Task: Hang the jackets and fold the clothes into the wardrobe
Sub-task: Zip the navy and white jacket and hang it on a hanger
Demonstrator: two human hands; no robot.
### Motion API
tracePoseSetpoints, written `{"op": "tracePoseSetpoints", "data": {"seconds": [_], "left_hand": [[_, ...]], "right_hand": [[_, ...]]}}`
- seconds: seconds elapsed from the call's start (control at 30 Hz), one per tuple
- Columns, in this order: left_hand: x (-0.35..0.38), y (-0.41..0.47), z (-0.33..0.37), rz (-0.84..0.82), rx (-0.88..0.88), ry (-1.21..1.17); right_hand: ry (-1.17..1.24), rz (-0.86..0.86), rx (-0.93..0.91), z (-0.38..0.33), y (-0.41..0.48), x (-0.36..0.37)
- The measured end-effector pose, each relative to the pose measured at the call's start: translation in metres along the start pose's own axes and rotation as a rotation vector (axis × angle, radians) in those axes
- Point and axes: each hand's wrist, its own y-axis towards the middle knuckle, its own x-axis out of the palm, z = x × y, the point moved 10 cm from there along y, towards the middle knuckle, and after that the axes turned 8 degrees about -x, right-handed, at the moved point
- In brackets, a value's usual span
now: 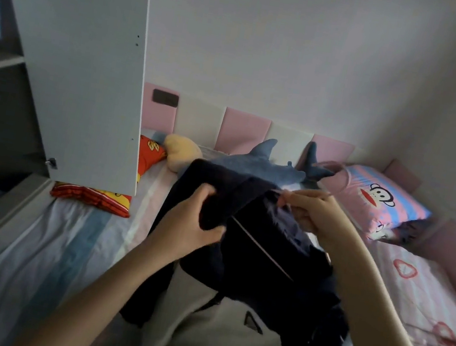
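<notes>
We lose most of the pink hanger (344, 174) inside the dark jacket (269, 240), with only its hook and a thin arm peeking out. The jacket's lower part runs off the bottom edge over a pale garment (218, 331) we can barely make out, and the open wardrobe door (83, 58) cuts off the red cushion (89, 198). Our left hand (191, 224) clenches a thick fold at the jacket's collar, while our right hand (316, 215) pinches the hanger at the neck opening, both lifting the jacket above the bed (59, 235).
</notes>
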Motion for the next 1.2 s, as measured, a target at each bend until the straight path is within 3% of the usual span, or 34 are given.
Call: {"op": "tracePoseSetpoints", "data": {"seconds": [0.07,0.17,0.23,0.37,0.43,0.57,0.73,0.83,0.97,1.1,1.2], "left_hand": [[-0.001,-0.005,-0.021,-0.073,-0.023,0.031],[-0.052,-0.004,-0.021,0.288,0.114,-0.004],[-0.067,0.014,-0.034,0.375,0.070,0.080],[-0.042,0.045,-0.083,0.054,-0.240,0.031],[-0.035,0.042,-0.091,0.036,-0.308,-0.036],[-0.058,0.038,-0.075,0.126,-0.230,-0.069],[-0.115,0.045,-0.065,0.214,-0.081,0.052],[-0.140,0.055,-0.062,0.250,-0.057,0.120],[-0.159,0.077,-0.077,0.281,-0.073,0.308],[-0.179,0.093,-0.103,0.544,-0.185,0.488],[-0.190,0.103,-0.101,0.756,-0.199,0.613]], "right_hand": [[0.021,0.049,-0.073,-0.014,0.003,-0.015],[0.004,0.101,-0.097,-0.020,0.009,-0.031],[-0.069,0.066,-0.097,-0.021,0.008,-0.026],[-0.132,-0.085,-0.149,-0.044,0.005,0.001],[-0.133,-0.129,-0.155,-0.053,0.010,0.005],[-0.115,-0.220,-0.102,-0.050,0.016,0.005],[-0.190,-0.330,-0.041,-0.042,0.017,0.009],[-0.247,-0.263,-0.029,-0.045,0.030,0.007],[-0.214,-0.048,-0.173,-0.060,0.057,0.002],[-0.276,0.162,-0.375,-0.088,0.097,0.020],[-0.310,0.191,-0.460,-0.111,0.138,0.038]]}}
